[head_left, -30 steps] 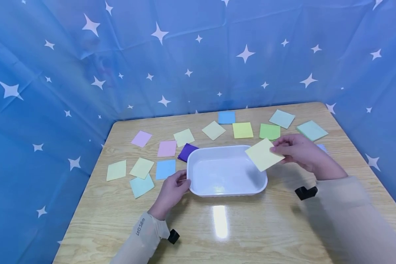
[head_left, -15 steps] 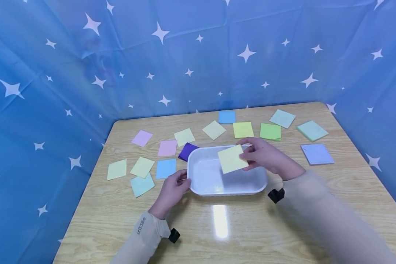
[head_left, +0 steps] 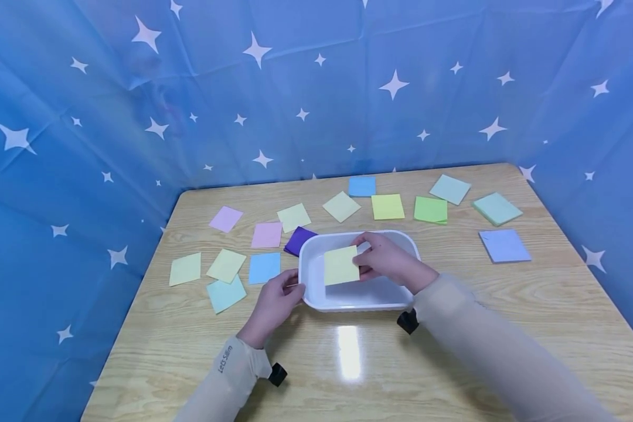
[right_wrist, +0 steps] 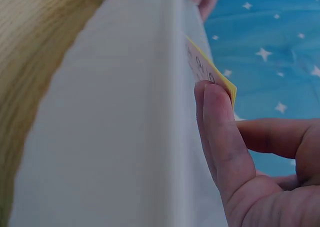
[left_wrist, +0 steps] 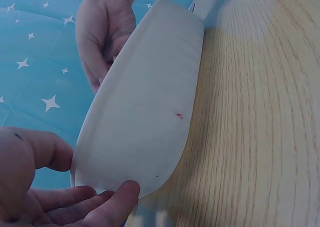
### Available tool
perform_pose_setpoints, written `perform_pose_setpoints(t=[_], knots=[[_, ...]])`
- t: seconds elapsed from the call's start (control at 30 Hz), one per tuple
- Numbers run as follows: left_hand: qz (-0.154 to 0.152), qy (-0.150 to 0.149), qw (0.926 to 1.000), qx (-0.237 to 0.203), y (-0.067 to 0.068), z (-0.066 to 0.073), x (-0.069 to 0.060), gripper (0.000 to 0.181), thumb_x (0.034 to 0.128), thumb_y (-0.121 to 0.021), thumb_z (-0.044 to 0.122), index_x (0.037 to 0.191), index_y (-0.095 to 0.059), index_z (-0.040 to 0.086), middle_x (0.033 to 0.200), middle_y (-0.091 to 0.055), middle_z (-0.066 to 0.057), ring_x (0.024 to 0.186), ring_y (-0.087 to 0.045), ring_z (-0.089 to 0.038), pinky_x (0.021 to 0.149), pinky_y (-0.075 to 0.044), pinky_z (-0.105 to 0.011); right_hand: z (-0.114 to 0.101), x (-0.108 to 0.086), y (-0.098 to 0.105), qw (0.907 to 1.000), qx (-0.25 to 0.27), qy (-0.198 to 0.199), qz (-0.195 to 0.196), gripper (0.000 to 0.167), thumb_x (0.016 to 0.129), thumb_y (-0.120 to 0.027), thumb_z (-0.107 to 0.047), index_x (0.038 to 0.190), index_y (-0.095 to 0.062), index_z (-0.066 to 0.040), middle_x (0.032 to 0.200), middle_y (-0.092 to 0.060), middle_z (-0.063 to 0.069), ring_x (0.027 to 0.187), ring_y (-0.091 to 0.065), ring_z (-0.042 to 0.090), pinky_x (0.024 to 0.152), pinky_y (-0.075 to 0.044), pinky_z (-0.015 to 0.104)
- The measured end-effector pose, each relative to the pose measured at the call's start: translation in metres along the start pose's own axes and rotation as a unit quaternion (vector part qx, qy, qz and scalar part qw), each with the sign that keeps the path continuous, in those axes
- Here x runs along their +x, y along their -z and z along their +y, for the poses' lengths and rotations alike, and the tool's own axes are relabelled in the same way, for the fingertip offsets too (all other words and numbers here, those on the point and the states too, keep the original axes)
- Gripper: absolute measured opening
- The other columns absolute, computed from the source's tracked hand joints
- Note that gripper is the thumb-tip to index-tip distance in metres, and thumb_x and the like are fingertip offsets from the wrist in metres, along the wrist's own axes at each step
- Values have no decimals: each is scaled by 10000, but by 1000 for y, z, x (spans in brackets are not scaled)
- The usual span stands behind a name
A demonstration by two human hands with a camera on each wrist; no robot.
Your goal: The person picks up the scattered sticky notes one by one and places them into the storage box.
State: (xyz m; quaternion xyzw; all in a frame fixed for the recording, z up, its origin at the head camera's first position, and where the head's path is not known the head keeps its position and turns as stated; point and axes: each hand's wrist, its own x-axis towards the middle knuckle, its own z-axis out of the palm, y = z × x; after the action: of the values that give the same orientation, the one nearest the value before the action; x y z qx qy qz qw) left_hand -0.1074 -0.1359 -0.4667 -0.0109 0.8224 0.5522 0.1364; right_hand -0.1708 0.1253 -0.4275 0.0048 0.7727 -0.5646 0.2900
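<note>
A white plastic tray (head_left: 316, 302) with rounded corners stands on the table. At its left end my left hand (head_left: 276, 305) grips the rim, and in the left wrist view the fingers (left_wrist: 112, 207) lie against the outer wall. My right hand (head_left: 387, 261) is over the tray's inside, pinching a pale yellow sticky note pad (head_left: 340, 265) by its right edge. Dark handwriting shows on the underside of that pad (right_wrist: 200, 64) in the right wrist view. Whether the pad touches the tray floor, I cannot tell.
Several sticky note pads lie around the tray: a purple one (head_left: 299, 240) close behind it, a blue one (head_left: 264, 268) to the left, a green one (head_left: 431, 209) at the back and a periwinkle one (head_left: 504, 245) at the right. A starry blue curtain (head_left: 316, 88) borders the wooden table (head_left: 316, 375).
My right hand has moved left and down, carrying the pale yellow sticky note pad from the tray's right side to over its middle. My left hand has stayed on the rim.
</note>
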Motion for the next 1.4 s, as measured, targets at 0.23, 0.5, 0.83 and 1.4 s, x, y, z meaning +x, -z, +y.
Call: perform_pose_setpoints(t=[0.23, 0.5, 0.83, 1.4], knots=[[-13, -76, 10000, -8, 0, -3, 1, 440, 1017, -603, 180, 1421, -566, 11, 1323, -663, -198, 1197, -680, -329, 915, -626, -329, 7, 14, -18, 9996, -221, -183, 44, 395, 948, -578, 29, 1325, -460, 36, 911, -682, 182, 680, -678, 193, 679, -651, 345], [-8, -78, 10000, 24, 0, -2, 1, 434, 1018, -602, 175, 1419, -568, 11, 1317, -664, -199, 1185, -685, -327, 912, -629, -339, 12, 21, -32, 9912, -1296, -102, 237, 415, 920, -567, 60, 1333, -524, 56, 1079, -688, 243, 632, -714, 196, 603, -631, 314], [-13, -48, 10000, 39, -1, -2, 1, 444, 1018, -605, 178, 1425, -561, 9, 1324, -659, -205, 1195, -679, -337, 913, -629, -338, 13, 20, -39, 9803, -1945, 143, 304, 470, 946, -568, 28, 1405, -497, 100, 664, -711, 134, 545, -711, 189, 614, -617, 277], [-39, -141, 9999, 38, 1, -3, 1, 427, 1019, -605, 159, 1412, -568, -4, 1296, -670, -210, 1167, -692, -333, 887, -637, -341, 11, 16, -42, 9420, -3195, 697, 760, 258, 911, -582, -13, 1149, -652, 58, 611, -658, 36, 576, -613, 144, 631, -493, 276]])
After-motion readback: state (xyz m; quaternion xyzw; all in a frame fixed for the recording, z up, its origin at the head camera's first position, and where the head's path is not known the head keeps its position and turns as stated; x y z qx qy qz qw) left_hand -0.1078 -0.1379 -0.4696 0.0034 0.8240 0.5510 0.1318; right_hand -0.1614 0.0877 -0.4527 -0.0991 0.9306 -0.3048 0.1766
